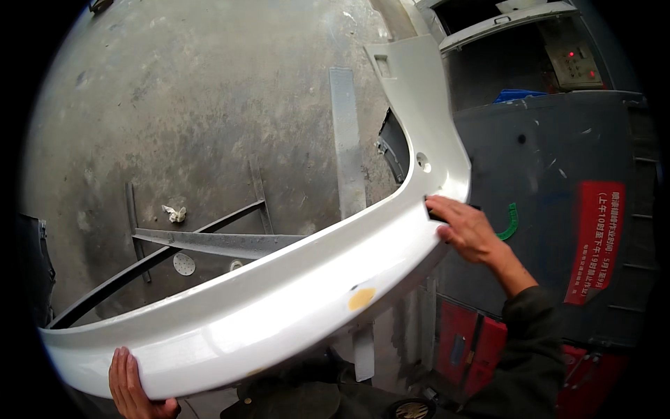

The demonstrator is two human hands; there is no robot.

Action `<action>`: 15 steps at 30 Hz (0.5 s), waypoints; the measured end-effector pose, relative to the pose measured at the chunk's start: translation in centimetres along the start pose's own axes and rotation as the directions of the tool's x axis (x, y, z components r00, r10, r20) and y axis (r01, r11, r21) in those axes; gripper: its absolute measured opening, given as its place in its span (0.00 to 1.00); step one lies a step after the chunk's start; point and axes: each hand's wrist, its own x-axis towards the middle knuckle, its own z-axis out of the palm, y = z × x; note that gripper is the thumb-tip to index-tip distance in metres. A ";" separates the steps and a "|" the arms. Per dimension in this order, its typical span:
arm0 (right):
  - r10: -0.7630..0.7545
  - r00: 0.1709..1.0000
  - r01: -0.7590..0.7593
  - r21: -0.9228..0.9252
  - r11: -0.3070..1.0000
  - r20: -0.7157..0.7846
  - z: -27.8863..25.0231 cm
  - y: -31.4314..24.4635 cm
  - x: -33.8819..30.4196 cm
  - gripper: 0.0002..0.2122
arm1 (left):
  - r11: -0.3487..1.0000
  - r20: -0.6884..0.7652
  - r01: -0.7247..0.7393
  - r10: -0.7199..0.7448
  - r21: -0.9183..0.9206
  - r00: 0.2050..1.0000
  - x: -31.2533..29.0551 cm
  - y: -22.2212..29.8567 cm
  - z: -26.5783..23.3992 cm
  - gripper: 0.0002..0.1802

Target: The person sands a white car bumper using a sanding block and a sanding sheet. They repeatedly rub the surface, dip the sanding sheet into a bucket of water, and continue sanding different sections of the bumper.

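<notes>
A long white car bumper stretches from the lower left and bends up at the right end, where it has a round hole. On its front face is a yellowish patch beside a small dark mark. My left hand rests on the bumper's lower left part, fingers stretched out on the surface and thumb apart. Near the right bend, my right hand is closed over a dark flat block against the white surface. The hand covers most of that block, so its exact kind is hidden.
Dark metal stand bars cross beyond the bumper. Crumpled white paper and a perforated disc lie on the concrete floor. At right stand a grey cabinet with a red sign, and red equipment.
</notes>
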 end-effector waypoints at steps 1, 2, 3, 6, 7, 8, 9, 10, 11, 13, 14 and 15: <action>0.026 1.000 -0.026 -0.008 1.000 -0.004 0.1 1.6 0.0 0.29 | 1.000 0.013 0.001 -0.001 0.005 1.000 -0.1 -0.2 0.0 0.48; 0.052 0.999 -0.052 -0.014 0.999 -0.007 0.2 3.1 0.1 0.30 | 1.000 0.025 0.000 0.000 0.010 1.000 -0.3 -0.4 -0.1 0.48; 0.052 0.998 -0.052 -0.001 0.999 -0.022 0.2 4.0 0.5 0.33 | 0.999 0.049 -0.007 0.005 0.038 0.999 -0.3 -0.4 -0.1 0.48; 0.053 0.997 -0.054 -0.009 0.999 -0.050 0.6 3.7 0.6 0.34 | 0.999 0.052 -0.022 0.019 0.043 0.998 -0.2 -0.3 -0.7 0.48; 0.018 0.999 -0.018 0.002 1.000 -0.051 0.3 3.3 0.8 0.35 | 0.999 0.022 -0.022 0.021 0.038 1.000 0.7 0.5 -0.9 0.49; -0.009 0.999 0.009 -0.001 1.000 -0.045 0.0 2.1 1.0 0.35 | 0.999 -0.009 -0.024 0.024 0.032 1.000 1.7 1.6 -1.1 0.50; -0.039 0.998 0.040 0.005 0.999 -0.045 0.1 0.7 1.2 0.36 | 0.999 -0.039 -0.029 0.031 0.037 0.999 2.6 2.5 -1.5 0.50; -0.060 0.997 0.061 0.014 0.998 -0.046 0.2 -0.5 1.0 0.36 | 0.999 -0.003 -0.031 0.032 0.039 1.000 2.2 1.9 -1.6 0.50; -0.110 0.992 0.111 0.010 0.994 -0.065 0.3 -1.4 0.9 0.35 | 0.999 0.033 -0.034 0.033 0.041 0.999 1.0 0.6 -1.5 0.49; -0.199 0.976 0.201 0.009 0.980 -0.088 0.1 -3.6 0.9 0.34 | 0.999 0.047 -0.023 0.021 0.043 0.999 -0.3 -0.2 -1.0 0.48; -0.246 0.964 0.248 0.008 0.969 -0.102 -0.1 -4.4 0.9 0.33 | 0.999 0.035 -0.016 0.014 0.043 0.999 -0.5 -0.1 -0.9 0.48; -0.262 0.958 0.268 0.037 0.963 -0.120 -0.5 -5.0 0.8 0.30 | 0.999 0.022 -0.014 0.013 0.040 1.000 -0.5 -0.3 -0.7 0.48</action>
